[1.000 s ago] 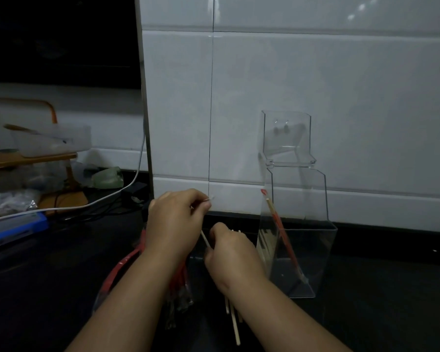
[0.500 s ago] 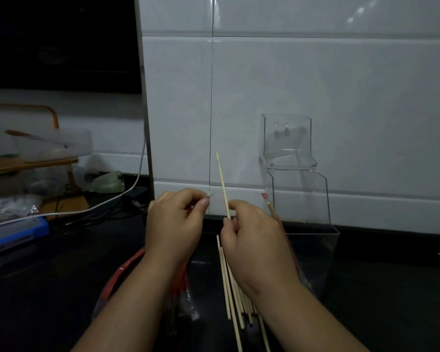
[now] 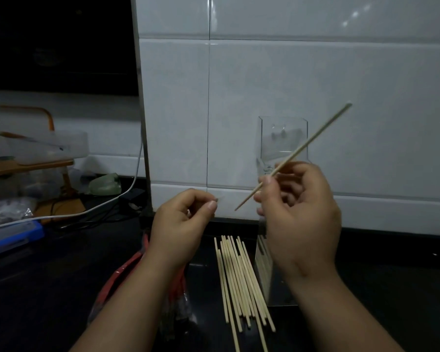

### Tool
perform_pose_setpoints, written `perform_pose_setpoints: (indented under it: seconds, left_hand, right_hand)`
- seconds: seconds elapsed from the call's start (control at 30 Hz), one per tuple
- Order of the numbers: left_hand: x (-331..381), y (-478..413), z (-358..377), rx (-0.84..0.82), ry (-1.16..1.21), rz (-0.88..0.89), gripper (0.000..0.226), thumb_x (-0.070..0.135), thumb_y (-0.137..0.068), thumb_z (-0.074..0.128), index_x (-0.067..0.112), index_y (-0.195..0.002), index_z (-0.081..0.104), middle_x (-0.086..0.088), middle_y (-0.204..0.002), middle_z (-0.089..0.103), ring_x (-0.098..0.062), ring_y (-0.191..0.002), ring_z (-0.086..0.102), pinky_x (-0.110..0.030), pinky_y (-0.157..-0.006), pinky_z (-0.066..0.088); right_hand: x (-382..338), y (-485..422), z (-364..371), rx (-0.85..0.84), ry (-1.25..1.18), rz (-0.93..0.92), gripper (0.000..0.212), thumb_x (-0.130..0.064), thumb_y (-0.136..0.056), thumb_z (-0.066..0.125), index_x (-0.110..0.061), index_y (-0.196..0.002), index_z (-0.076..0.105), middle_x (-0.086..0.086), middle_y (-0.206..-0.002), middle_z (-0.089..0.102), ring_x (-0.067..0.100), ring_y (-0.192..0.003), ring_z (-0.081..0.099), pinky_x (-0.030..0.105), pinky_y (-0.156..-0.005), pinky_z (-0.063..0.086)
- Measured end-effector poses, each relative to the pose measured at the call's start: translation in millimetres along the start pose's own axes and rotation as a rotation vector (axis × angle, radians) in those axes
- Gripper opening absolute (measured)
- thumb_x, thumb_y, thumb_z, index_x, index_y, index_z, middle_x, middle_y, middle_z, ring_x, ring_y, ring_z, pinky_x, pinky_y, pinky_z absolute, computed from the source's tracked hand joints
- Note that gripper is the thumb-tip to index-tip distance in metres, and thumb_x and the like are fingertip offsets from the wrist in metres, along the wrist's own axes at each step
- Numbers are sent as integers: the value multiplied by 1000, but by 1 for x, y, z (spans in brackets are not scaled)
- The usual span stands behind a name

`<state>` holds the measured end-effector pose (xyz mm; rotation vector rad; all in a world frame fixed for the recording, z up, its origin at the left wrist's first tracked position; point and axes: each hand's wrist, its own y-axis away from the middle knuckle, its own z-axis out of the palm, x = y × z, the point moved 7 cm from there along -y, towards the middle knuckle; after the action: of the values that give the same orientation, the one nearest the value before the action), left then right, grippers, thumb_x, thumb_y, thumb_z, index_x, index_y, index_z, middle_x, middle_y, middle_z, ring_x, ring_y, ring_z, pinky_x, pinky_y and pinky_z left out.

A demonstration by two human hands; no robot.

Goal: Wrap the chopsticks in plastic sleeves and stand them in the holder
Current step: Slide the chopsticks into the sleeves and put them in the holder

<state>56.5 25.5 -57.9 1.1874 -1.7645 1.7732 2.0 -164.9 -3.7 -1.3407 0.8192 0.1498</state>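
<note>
- The right hand [image 3: 300,214] pinches one chopstick [image 3: 310,143], tip aimed toward the left hand [image 3: 183,224].
- The left hand pinches a clear plastic sleeve [image 3: 220,198]; its limp mouth may collapse, so the tip misses.

1. The countertop [image 3: 391,275] filled the lower part of the frame, and the tiled wall [image 3: 264,85] rose behind it across the centre and right.
2. The holder [image 3: 281,138] stood at centre right against the wall, largely behind the right hand [image 3: 300,219].
3. The loose chopsticks [image 3: 239,280] lay on the countertop at lower centre, just left of the holder's base.
4. The right hand pinched one chopstick [image 3: 294,157], which slanted toward the upper right in front of the holder.
5. The left hand [image 3: 181,224], left of that chopstick's lower tip and apart from it, pinched a plastic sleeve [image 3: 220,198].
6. A plastic bag [image 3: 173,301] lay under the left forearm.
7. At far left, a container [image 3: 48,148] sat on a rack [image 3: 23,165], with a cable [image 3: 107,201] on its right.
</note>
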Motion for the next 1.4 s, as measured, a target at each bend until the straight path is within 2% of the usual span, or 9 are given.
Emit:
perform_pose_setpoints:
  seconds: [0.1,0.23,0.4,0.53,0.67,1.0,1.2,1.3,1.4]
  left_hand:
    - [-4,-2,-1,12,69,-10,26,17,-92,66,42,-86,74,10,-87,71,-10,-83,65,-34,-78,55]
    - [0,-1,3,-24,108,-17,22,11,-95,63,29,-87,73,12,-81,70,-2,-77,61,-23,-73,49]
    - [2,-1,7,-60,73,32,7,26,-91,66,30,-87,70,-11,-81,65,-27,-77,61,-38,-70,51]
    - [2,-2,10,-84,59,27,15,34,-87,59,23,-83,68,-4,-74,61,-12,-70,54,-32,-66,45]
    - [4,-4,5,-40,-60,101,13,41,-87,58,32,-81,65,16,-81,60,-12,-83,57,-31,-74,46]
    - [1,-3,3,-3,15,41,22,16,-96,61,30,-83,69,8,-81,64,-4,-76,56,-19,-68,44]
    - [4,-1,5,-28,20,40,13,32,-93,62,29,-84,70,2,-83,64,-12,-80,58,-31,-70,48]
    - [9,-2,1,14,-74,119,13,46,-84,60,36,-81,68,14,-87,61,-11,-90,56,-24,-76,44]
    - [15,-3,-9,146,-150,187,6,41,-83,64,47,-82,66,18,-100,52,-10,-104,50,-10,-75,42]
  right_hand:
    - [8,-7,-5,9,-119,127,15,-17,-93,62,-30,-96,54,-4,-88,71,9,-77,71,28,-65,59]
    - [19,-10,-7,13,-252,270,11,-13,-94,61,-20,-98,53,-5,-91,76,7,-73,70,22,-60,57]
    - [26,-12,-8,-25,-281,332,17,-13,-95,59,-17,-109,50,-5,-91,76,5,-58,60,19,-50,47]
    - [28,-13,-9,-26,-272,332,17,-14,-96,58,-19,-109,50,-6,-90,76,6,-51,56,19,-48,46]
    - [27,-12,-7,-44,-279,319,16,-13,-96,58,-17,-109,50,-6,-89,76,5,-51,56,17,-49,46]
    - [29,-11,-3,-87,-285,331,15,-15,-95,61,-18,-105,51,-2,-83,76,6,-53,58,23,-51,48]
    - [28,-11,-1,-109,-285,323,15,-16,-95,61,-18,-106,51,0,-84,76,5,-57,60,22,-51,47]
    - [29,-11,-4,-76,-287,327,15,-15,-95,61,-16,-107,51,-1,-82,75,2,-60,61,18,-49,46]
    - [31,-11,-5,-54,-289,329,15,-15,-94,60,-18,-105,50,-3,-85,76,2,-63,62,18,-49,45]
